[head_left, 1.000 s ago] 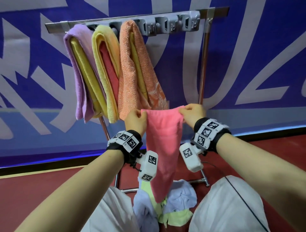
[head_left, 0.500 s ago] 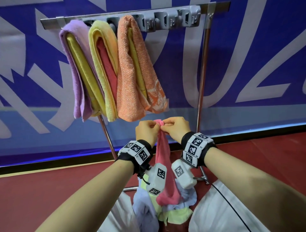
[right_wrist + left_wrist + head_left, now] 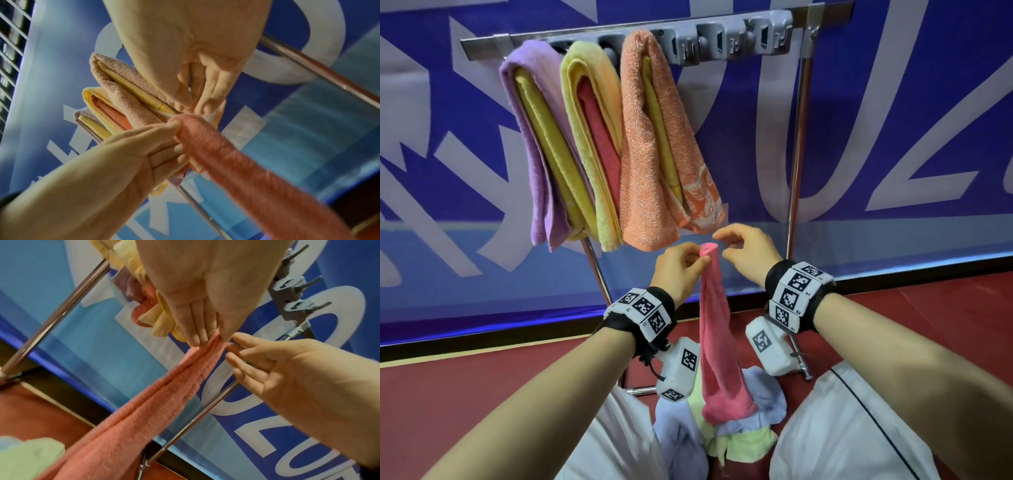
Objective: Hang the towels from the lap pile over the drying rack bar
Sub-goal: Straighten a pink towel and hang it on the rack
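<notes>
Pink towel (image 3: pixel 717 346) pinched at its bunched top by the left hand (image 3: pixel 677 270), hanging down to the lap pile (image 3: pixel 743 435) below the wrists — the pile's count unclear; right hand (image 3: pixel 748 253) just beside the towel top, fingers loose, gripping nothing; above both hands, three folded bundles — purple (image 3: pixel 530 147), yellow (image 3: pixel 589 144), orange (image 3: pixel 650 147) — over the rack bar (image 3: pixel 482 44); bar's right end cut off.

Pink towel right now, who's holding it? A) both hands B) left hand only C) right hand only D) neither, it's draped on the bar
B: the left hand pinches the bunched top of the pink towel, while the right hand sits beside it with its fingers spread and off the cloth; the towel hangs down toward the lap pile, not on the rack bar.
</notes>
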### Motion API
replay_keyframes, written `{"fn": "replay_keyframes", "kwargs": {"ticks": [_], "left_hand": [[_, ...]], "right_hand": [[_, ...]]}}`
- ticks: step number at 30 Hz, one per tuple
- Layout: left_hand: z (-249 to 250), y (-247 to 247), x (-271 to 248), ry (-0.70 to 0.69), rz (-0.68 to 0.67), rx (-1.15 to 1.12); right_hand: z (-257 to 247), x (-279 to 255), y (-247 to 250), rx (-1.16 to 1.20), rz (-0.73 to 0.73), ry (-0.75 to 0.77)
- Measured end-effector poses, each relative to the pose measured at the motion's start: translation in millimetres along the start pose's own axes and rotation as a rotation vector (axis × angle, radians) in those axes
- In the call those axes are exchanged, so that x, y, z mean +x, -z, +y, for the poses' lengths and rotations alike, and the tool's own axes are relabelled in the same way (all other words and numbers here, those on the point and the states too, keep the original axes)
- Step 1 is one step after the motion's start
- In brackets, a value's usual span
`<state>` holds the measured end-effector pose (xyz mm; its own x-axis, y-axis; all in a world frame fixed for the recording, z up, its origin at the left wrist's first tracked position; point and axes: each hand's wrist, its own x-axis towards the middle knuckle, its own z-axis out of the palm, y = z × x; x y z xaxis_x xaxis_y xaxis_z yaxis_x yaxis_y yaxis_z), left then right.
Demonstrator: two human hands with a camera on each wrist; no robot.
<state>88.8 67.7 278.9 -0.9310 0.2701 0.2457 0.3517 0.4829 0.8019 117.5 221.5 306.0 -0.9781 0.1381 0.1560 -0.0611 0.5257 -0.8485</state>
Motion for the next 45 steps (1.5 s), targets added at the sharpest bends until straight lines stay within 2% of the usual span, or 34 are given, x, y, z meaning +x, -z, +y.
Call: {"fn": "replay_keyframes", "kwargs": {"ticks": [3,6,8,11,15,20,23,27,32,35,45], "left_hand": [[7,10,2,-0.150,-0.149,0.014],[10,21,8,-0.201,-0.125,0.031],[12,27,12,-0.176,-0.093,-0.037],[22,31,14,-0.125,-0.054,-0.168],[44,38,15,-0.099,0.006,-0.376],[59,51,19,-0.133,-0.007,-0.296],[61,58,20,-0.147,0.032,-0.288],[66,62,17,-0.166,0.089,-0.257],[48,49,11,-0.040,-0.114,-0.034],[35,39,5,-0.026,-0.158,0.030],[37,26,0,0.011,-0.324,-0.327]], "right_hand": [[-5,8,12,-0.310,-0.165,0.145],[-13,13,23,-0.386,-0.287,0.098],[-18,16,30,-0.269,-0.264,0.081],[-26,21,37,-0.084,-0.161,0.169],[-38,19,35,-0.092,-0.223,0.176],[-53,13,43,-0.117,-0.182,0.199],[-67,12,50,-0.193,-0.169,0.236],[-84,15,51,-0.217,-0.064,0.284],[-100,17,49,-0.220,-0.059,0.333],[-104,15,50,-0.178,-0.035,0.341],[-92,19,59,0.011,0.007,0.264]]}}
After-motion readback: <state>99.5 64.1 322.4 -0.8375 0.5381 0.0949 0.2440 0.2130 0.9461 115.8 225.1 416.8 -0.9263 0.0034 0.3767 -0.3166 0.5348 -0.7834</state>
